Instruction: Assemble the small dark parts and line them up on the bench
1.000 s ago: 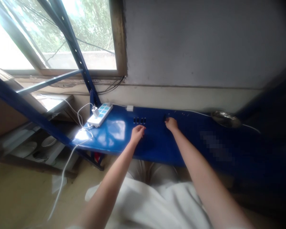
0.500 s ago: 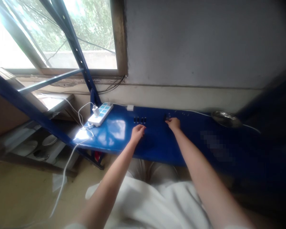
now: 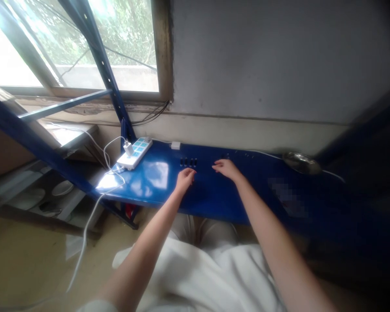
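Several small black pieces with pale ends (image 3: 188, 162) stand in a short row on the blue tabletop (image 3: 211, 195). Just in front of that row is my left hand (image 3: 185, 180), its fingers drawn together; whatever they may hold is too small to make out. To the right, my right hand (image 3: 226, 168) hovers above the table with thumb and fingertips pinched, pointing left toward the row. Anything in that pinch is too small to name. Behind the right hand lie some tiny light-coloured bits (image 3: 247, 155), scattered near the table's back edge.
A white power strip (image 3: 134, 154) with a plugged-in charger sits at the left, its cable running down past the table edge. Nearby is a white adapter (image 3: 175, 145). A shiny metal bowl (image 3: 301, 163) stands at the right. A blue metal frame (image 3: 100, 65) rises at the left.
My right hand has moved left, away from a small dark spot near the back bits, closer to the row. My left hand stays by the row. The view has shifted slightly.
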`<action>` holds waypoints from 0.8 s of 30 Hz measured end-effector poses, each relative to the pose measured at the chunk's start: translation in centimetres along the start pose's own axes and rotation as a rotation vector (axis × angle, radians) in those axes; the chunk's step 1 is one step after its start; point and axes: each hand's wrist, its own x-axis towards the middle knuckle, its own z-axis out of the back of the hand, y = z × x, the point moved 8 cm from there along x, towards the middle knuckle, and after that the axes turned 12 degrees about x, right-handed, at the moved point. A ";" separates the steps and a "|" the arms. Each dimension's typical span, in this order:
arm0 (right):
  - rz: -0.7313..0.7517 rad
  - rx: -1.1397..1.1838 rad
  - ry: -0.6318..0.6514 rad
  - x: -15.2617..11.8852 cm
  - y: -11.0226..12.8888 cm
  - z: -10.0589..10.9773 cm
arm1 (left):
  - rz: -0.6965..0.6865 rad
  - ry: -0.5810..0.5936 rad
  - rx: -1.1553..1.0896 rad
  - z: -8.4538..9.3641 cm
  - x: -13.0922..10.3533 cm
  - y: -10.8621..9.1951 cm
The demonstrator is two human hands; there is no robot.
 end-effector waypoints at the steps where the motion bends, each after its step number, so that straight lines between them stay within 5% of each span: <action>1: 0.065 0.006 0.005 -0.3 0.8 -1.4 | 0.000 -0.004 -0.003 0.0 0.0 0.0; 5: 0.188 -0.023 0.004 -0.7 2.5 -6.1 | -0.023 -0.020 -0.016 0.0 0.1 0.2; 9: 0.183 -0.096 -0.060 0.0 2.8 -8.1 | -0.037 -0.026 -0.022 0.0 0.1 0.3; 24: 0.078 -0.316 -0.170 0.9 3.0 -8.7 | -0.041 -0.017 -0.056 0.1 0.0 0.0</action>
